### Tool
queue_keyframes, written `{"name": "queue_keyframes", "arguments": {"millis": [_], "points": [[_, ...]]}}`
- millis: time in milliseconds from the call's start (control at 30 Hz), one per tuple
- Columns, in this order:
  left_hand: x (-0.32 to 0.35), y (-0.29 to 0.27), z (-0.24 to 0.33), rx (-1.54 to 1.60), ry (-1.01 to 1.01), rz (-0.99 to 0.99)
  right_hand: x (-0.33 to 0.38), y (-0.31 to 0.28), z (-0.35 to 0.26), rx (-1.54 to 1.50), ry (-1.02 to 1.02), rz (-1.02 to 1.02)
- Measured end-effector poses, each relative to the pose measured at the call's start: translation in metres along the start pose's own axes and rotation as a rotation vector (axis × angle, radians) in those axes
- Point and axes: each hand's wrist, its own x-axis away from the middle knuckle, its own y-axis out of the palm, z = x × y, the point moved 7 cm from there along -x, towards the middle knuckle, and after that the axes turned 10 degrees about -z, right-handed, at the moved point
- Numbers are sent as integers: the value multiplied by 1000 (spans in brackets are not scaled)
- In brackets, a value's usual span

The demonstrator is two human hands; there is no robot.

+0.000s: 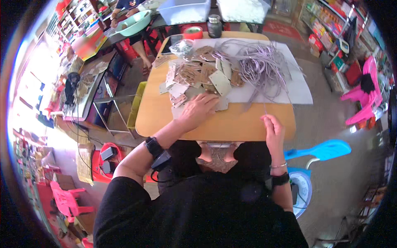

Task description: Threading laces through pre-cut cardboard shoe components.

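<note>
A loose pile of small grey and brown cardboard tags (221, 82) with punched holes covers the left half of the table. My left hand (197, 109) lies palm down on the near edge of this pile, fingers stretched over the tags. A big tangled bundle of pale purple cords (260, 66) rests on a white sheet (298, 84) to the right of the tags. My right hand (273, 127) is above the table's near right edge, thumb and fingers pinched together. One thin strand from the bundle runs down to its fingertips.
On the wooden table (155, 113) a clear plastic bag (181, 48), a phone (167, 45), a red tape roll (192, 33) and a dark jar (214, 27) stand at the back. Beyond, another person handles a green basin (134, 24). A blue plastic stool (328, 149) is at right.
</note>
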Motion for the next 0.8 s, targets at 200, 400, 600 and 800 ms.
{"name": "queue_keyframes", "arguments": {"millis": [200,400,600,800], "points": [[15,8,-22,-42,3,74,0,4,3,27,86,4],[27,-6,-29,176,132,269,-1,7,12,111,151,9],[38,-38,-44,442,-105,549,1,8,10,156,29,85],[17,-16,-52,1247,-229,411,-8,17,-32,339,-90,-11]]}}
